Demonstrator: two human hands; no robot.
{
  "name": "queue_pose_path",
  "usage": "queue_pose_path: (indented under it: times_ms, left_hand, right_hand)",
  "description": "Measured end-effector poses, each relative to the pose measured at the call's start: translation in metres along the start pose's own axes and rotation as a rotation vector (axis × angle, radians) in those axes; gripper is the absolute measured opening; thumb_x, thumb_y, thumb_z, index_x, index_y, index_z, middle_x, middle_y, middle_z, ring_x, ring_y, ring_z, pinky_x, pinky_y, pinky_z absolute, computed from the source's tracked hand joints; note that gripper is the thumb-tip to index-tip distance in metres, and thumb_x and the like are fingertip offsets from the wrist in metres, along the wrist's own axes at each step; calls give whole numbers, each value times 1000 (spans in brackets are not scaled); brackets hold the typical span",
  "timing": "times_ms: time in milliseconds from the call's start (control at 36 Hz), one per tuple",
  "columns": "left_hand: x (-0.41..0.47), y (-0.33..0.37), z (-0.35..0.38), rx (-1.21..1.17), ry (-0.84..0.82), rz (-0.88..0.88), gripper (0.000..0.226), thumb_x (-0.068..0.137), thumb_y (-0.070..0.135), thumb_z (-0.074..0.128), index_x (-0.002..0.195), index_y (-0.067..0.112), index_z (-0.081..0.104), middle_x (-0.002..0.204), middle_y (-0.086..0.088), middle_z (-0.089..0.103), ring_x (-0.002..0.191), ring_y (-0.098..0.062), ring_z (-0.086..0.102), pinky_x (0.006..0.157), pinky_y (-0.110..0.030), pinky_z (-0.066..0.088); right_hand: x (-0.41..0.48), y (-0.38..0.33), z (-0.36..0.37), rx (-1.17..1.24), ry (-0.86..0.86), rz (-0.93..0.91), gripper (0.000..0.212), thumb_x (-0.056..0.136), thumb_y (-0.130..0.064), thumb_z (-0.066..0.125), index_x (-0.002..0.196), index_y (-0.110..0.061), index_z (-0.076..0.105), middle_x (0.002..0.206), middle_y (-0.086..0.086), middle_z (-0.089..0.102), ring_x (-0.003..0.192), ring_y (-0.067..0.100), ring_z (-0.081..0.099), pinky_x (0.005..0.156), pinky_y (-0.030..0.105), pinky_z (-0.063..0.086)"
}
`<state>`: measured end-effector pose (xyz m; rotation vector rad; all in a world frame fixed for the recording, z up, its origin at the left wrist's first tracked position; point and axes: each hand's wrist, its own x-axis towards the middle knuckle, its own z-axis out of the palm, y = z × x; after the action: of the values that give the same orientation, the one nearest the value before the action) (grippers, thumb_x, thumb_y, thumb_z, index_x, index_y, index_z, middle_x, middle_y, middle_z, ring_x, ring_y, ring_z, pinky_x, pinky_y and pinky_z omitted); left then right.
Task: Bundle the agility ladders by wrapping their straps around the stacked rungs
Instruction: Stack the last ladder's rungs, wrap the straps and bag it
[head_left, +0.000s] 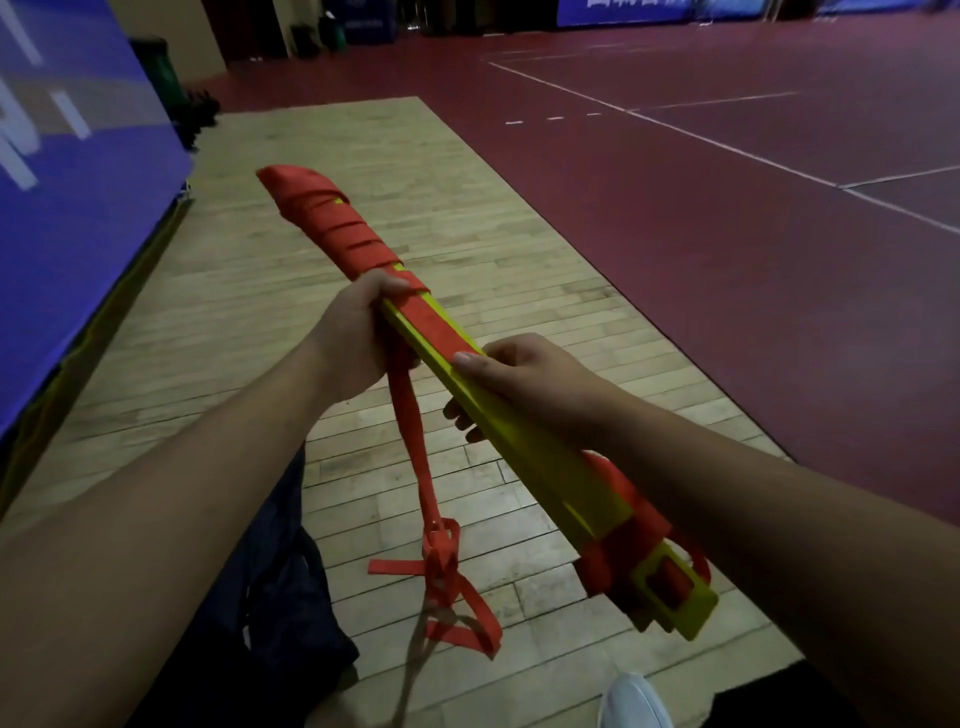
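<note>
Yellow stacked rungs (540, 457) of the agility ladder are held in the air in front of the person, slanting from upper left to lower right above the wooden floor (441, 156).

At the far left stands a blue banner (78, 182). It has white marks, but they are cut off and I cannot read them.

Next, the far end of the bundle is already covered by turns of the red strap (332, 228). The left hand (358, 338) is curled round the bundle where the wrapping ends, and its thumb presses the strap flat. From this hand the loose tail (415, 441) hangs down and ends in a tangled knot near the floor.

To the right, the right hand (524, 379) grasps the bare middle of the rungs, thumb on top and fingers underneath.

To do this step well, I think the tail should be untangled first. Then each turn should be pulled tight, overlapping the last one a little, while the right hand stops the rungs from sliding apart.

White characters on the far banners (623, 10) are too blurred to read.
</note>
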<state>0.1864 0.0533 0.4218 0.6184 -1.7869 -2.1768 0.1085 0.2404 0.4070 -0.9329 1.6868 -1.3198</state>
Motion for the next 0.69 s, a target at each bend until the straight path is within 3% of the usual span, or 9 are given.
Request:
queue_pose_path:
  times_ms: [83, 139, 222, 306, 417, 528, 639, 694]
  left_hand:
    - [5, -8, -5, 351, -2, -114, 53, 97, 55, 44, 92, 4, 60, 61, -8, 58, 50, -24, 61, 52, -27, 50]
    - [5, -15, -2, 463, 0, -143, 61, 96, 61, 45, 92, 2, 61, 54, -5, 56, 46, -22, 58, 54, -29, 49]
    - [7, -21, 7, 438, 48, -108, 59, 93, 60, 53, 93, 2, 62, 53, -4, 55, 44, -19, 54, 51, -27, 47]
    - [11, -25, 11, 354, 134, -110, 52, 92, 56, 59, 93, 5, 63, 54, -3, 55, 46, -18, 53, 52, -27, 49]
    - [14, -24, 9, 239, 193, -76, 44, 93, 52, 57, 81, 10, 60, 55, -3, 53, 46, -16, 50, 51, -29, 46]
    - [16, -19, 6, 188, 172, -7, 44, 94, 51, 52, 74, 12, 56, 56, -3, 54, 46, -18, 50, 56, -31, 43]
    - [13, -20, 4, 193, 61, 54, 41, 99, 47, 48, 82, 11, 57, 65, -4, 59, 57, -22, 56, 65, -35, 48]
    - [10, -20, 7, 227, 13, 59, 42, 101, 46, 45, 84, 9, 58, 67, -6, 62, 60, -25, 59, 69, -38, 48]
  right_hand:
    - [0, 1, 2, 39, 66, 5, 36, 105, -23, 53, 117, 12, 55, 103, 29, 70, 85, 39, 75, 74, 48, 63]
    - [2, 3, 5, -92, 134, 13, 32, 104, -22, 54, 115, 9, 53, 101, 28, 69, 77, 36, 75, 68, 47, 64]
    - [6, 5, 7, -368, 187, 3, 24, 100, -21, 60, 108, -3, 48, 95, 19, 67, 66, 24, 74, 56, 33, 61]
    - [9, 2, 10, -498, 182, 9, 24, 94, -17, 64, 104, -12, 42, 100, 12, 63, 72, 19, 71, 58, 28, 55]
    - [9, -2, 15, -381, 117, 126, 26, 94, -15, 63, 111, -9, 43, 93, 8, 67, 71, 13, 63, 56, 19, 49]
    - [11, -3, 21, -196, 116, 181, 8, 90, -7, 61, 84, -3, 56, 86, 17, 58, 77, 25, 56, 67, 32, 48]
    - [9, -1, 21, -42, -8, 251, 12, 97, -4, 53, 107, 2, 50, 109, 24, 65, 91, 37, 71, 77, 40, 61]
    - [9, 3, 19, -96, -9, 246, 22, 97, -3, 51, 118, 3, 45, 105, 27, 69, 80, 36, 73, 69, 39, 61]
